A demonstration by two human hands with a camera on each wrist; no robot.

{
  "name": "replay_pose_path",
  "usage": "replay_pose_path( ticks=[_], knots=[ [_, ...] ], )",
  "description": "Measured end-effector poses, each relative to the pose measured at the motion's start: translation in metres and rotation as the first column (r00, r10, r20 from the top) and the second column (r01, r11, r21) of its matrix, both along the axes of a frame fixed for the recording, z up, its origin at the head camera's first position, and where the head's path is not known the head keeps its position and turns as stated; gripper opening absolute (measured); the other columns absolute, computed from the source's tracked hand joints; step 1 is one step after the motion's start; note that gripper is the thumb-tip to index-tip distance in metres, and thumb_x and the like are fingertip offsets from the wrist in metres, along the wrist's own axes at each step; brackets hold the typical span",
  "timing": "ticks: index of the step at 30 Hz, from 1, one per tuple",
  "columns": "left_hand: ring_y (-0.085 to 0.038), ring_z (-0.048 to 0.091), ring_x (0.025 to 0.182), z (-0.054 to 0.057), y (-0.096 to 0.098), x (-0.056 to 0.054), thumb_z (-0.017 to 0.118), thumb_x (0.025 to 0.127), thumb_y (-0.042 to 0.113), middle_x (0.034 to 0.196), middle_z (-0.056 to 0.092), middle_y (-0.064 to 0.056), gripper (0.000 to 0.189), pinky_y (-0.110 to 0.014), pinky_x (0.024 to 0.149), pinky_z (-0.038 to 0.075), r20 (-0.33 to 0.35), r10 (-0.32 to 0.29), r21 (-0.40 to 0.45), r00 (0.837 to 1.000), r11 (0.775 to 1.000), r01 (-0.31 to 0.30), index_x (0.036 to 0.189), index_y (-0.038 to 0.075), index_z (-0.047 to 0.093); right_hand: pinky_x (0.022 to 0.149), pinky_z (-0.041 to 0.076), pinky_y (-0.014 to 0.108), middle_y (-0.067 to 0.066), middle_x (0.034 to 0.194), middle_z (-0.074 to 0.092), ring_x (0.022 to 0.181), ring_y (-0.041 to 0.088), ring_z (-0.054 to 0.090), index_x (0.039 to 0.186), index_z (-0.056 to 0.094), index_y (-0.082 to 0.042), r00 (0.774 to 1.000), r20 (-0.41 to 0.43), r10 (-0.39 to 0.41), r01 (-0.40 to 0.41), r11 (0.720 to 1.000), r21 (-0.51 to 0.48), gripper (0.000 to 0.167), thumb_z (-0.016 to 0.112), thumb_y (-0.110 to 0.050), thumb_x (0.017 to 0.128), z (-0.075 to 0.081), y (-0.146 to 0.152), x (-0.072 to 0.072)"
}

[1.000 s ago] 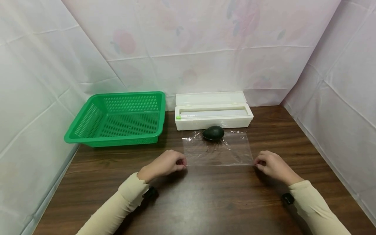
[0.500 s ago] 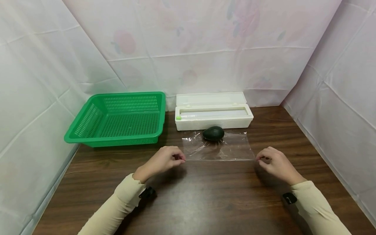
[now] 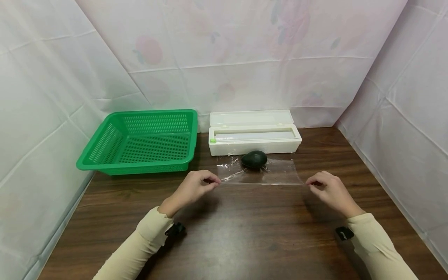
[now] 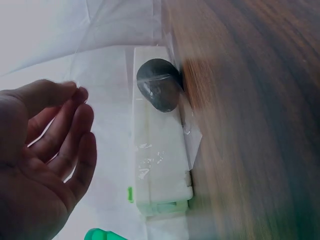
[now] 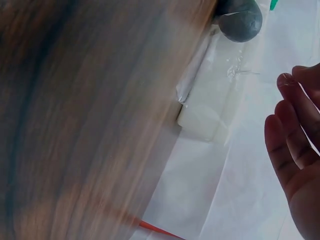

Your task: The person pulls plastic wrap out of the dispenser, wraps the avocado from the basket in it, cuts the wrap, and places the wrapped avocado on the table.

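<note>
Thin clear plastic film [image 3: 280, 175] — probably light, limp, clingy and easily torn — stretches between left hand [image 3: 191, 191] and right hand [image 3: 331, 190], fingers pinching its near corners (likely the best holds); a dark-green oval fruit [image 3: 254, 160] rests on its far part.

Fruit [image 3: 254, 160]: super dark green, basically black, more greyish in the wrist views
Film [image 3: 276, 177]: see-through, just some white glints
Box [image 3: 255, 147]: plain off-white pretty much all over
Tab [image 3: 212, 140]: bright lime green
Basket [image 3: 79, 166]: solid green, with a gridded slot pattern
Bench [image 3: 252, 237]: brown wood look, darker streaky grain
Back cloth [image 3: 252, 87]: white, washed-out pink fruit prints, bluish-green leaves
Side cloths [image 3: 35, 116]: whitish-grey, kinda plain
Sleeves [image 3: 150, 229]: plain cream
Wrist gear [image 3: 176, 230]: black
Thin strip [image 5: 159, 229], right wrist view: orange-red
</note>
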State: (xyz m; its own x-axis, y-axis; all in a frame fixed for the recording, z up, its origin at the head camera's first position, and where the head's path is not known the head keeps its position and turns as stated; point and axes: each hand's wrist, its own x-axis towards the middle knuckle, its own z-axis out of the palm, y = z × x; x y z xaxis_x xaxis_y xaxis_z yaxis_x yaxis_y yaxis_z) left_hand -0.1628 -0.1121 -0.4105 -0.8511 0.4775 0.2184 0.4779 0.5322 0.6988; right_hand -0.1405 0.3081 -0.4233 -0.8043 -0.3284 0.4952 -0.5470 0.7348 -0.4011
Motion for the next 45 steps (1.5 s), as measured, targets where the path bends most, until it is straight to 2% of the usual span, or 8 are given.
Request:
replay_pose_path(
  ticks=[5,10,13,25,32,37,45],
  knots=[
    [-0.016,0.069,0.085,-0.001,0.002,-0.004,0.070,0.086,0.003,0.091,0.075,-0.005,0.009,-0.031,0.073,0.059,-0.088,0.073,0.062,0.993,0.996,-0.068,0.092,0.006,0.076,0.062,0.045,0.006,0.000,0.076,0.066,0.074,-0.006,0.051,0.080,0.071,-0.007,0.999,-0.044,-0.006,0.005,1.000,-0.019,0.025,0.074,0.017,0.070,0.004,0.000,-0.007],
    [-0.017,0.069,0.082,0.000,0.005,-0.010,0.073,0.085,0.005,0.089,0.075,-0.005,0.007,-0.034,0.073,0.058,-0.178,0.157,0.137,0.972,0.982,-0.133,0.091,0.004,0.076,0.062,0.045,0.004,0.002,0.075,0.067,0.074,-0.004,0.051,0.080,0.072,-0.004,0.994,-0.106,-0.020,0.017,0.999,-0.034,0.024,0.075,0.017,0.069,0.013,-0.001,-0.017],
    [-0.016,0.069,0.081,0.000,0.007,-0.014,0.074,0.085,0.005,0.088,0.074,-0.005,0.007,-0.034,0.073,0.058,-0.205,0.188,0.169,0.961,0.973,-0.154,0.091,0.004,0.076,0.063,0.045,0.004,0.005,0.076,0.069,0.075,-0.001,0.052,0.080,0.072,-0.003,0.991,-0.129,-0.023,0.018,0.999,-0.044,0.023,0.074,0.018,0.070,0.018,-0.002,-0.023],
    [-0.019,0.069,0.084,0.004,0.010,-0.024,0.073,0.085,0.004,0.090,0.075,-0.007,0.008,-0.033,0.074,0.058,-0.218,0.251,0.228,0.943,0.953,-0.201,0.093,0.004,0.076,0.068,0.040,0.003,0.007,0.077,0.069,0.075,0.003,0.051,0.082,0.073,-0.001,0.981,-0.189,-0.040,0.031,0.998,-0.052,0.022,0.075,0.017,0.070,0.027,-0.002,-0.045],
    [-0.019,0.069,0.084,0.005,0.010,-0.031,0.074,0.085,0.006,0.090,0.075,-0.007,0.008,-0.034,0.073,0.057,-0.237,0.282,0.245,0.930,0.943,-0.224,0.092,0.005,0.076,0.067,0.041,0.009,0.008,0.076,0.069,0.072,0.012,0.053,0.082,0.073,0.000,0.975,-0.213,-0.058,0.045,0.997,-0.065,0.018,0.074,0.015,0.073,0.031,-0.006,-0.054],
    [-0.019,0.069,0.081,0.006,0.014,-0.038,0.073,0.086,0.006,0.088,0.075,-0.008,0.007,-0.030,0.070,0.055,-0.264,0.316,0.269,0.911,0.931,-0.245,0.092,0.005,0.077,0.067,0.039,0.007,0.009,0.076,0.070,0.070,0.015,0.053,0.083,0.074,0.001,0.972,-0.228,-0.060,0.042,0.996,-0.083,0.016,0.073,0.015,0.075,0.034,-0.007,-0.060],
    [-0.022,0.067,0.080,0.006,0.020,-0.050,0.071,0.088,0.006,0.089,0.074,-0.011,0.008,-0.035,0.071,0.055,-0.288,0.392,0.299,0.874,0.904,-0.307,0.092,0.002,0.076,0.066,0.036,0.008,0.014,0.077,0.070,0.071,0.017,0.053,0.084,0.073,0.003,0.972,-0.223,-0.080,0.065,0.995,-0.072,0.011,0.074,0.011,0.077,0.035,-0.008,-0.075]
  ],
)
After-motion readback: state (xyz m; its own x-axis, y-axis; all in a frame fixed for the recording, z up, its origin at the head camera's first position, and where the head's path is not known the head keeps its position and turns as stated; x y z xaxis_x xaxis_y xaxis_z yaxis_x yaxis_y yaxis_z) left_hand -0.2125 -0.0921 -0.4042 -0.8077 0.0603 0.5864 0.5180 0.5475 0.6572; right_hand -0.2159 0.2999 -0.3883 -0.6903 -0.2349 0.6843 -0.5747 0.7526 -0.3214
